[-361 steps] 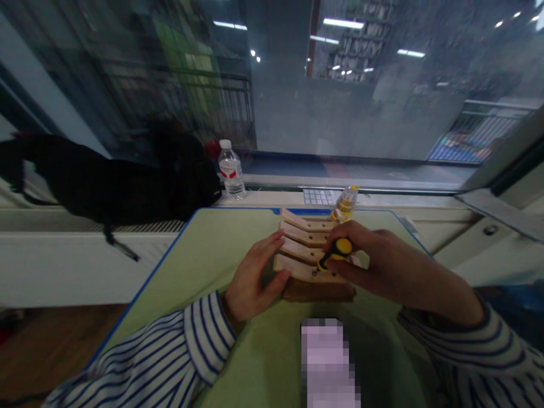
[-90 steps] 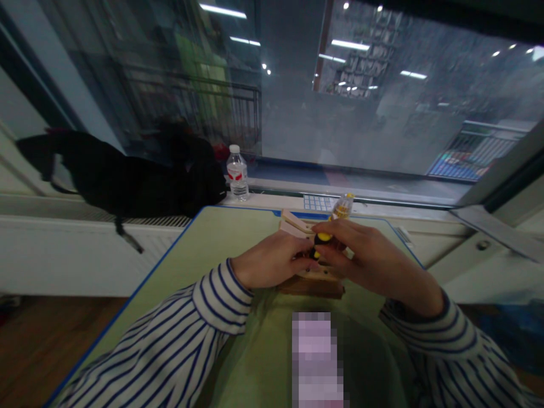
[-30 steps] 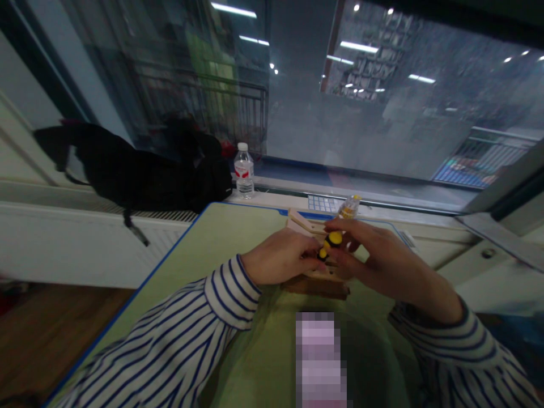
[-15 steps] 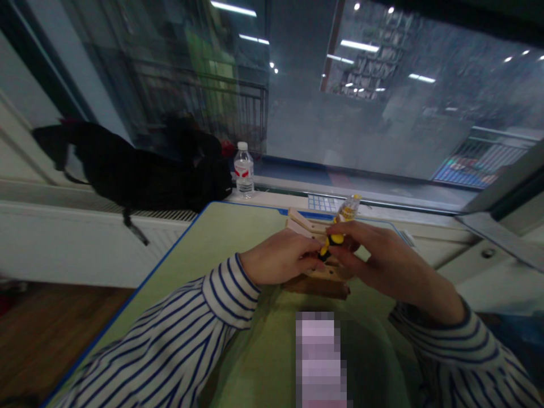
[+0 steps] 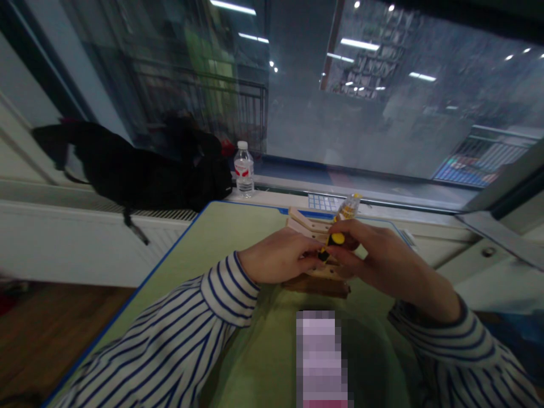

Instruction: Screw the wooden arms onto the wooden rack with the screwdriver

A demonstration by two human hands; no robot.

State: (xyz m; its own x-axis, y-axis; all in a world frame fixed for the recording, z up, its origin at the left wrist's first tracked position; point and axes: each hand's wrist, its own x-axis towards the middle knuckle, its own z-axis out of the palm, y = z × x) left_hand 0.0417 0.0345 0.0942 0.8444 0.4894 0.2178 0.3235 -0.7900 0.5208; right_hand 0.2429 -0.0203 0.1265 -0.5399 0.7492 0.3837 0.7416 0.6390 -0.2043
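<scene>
My right hand (image 5: 378,255) is closed, thumb and fingers pinching a small yellow-and-black tool (image 5: 337,239) that looks like a stubby screwdriver. The tool slants down toward the left, over a light wooden frame (image 5: 312,225) of slats with drilled holes. At the tool's lower end, my left hand (image 5: 283,255) has its thumb and fingertips pressed together; whether they grip the tool or a small part there is hidden. A darker wooden board (image 5: 317,286) forms the near side of the frame. Just behind my right fingers is a clear plastic container (image 5: 349,207) with yellow pieces.
Everything rests on a pale green table (image 5: 195,243) with a blue edge. Beyond it a water bottle (image 5: 244,173) stands on the sill beside a black bag (image 5: 157,175). A white grid sheet (image 5: 325,202) lies by the window. A blurred pinkish shape (image 5: 321,357) covers the near middle.
The yellow-and-black tool has turned slightly in my right fingers. Both hands stay at nearly the same spot over the wooden frame.
</scene>
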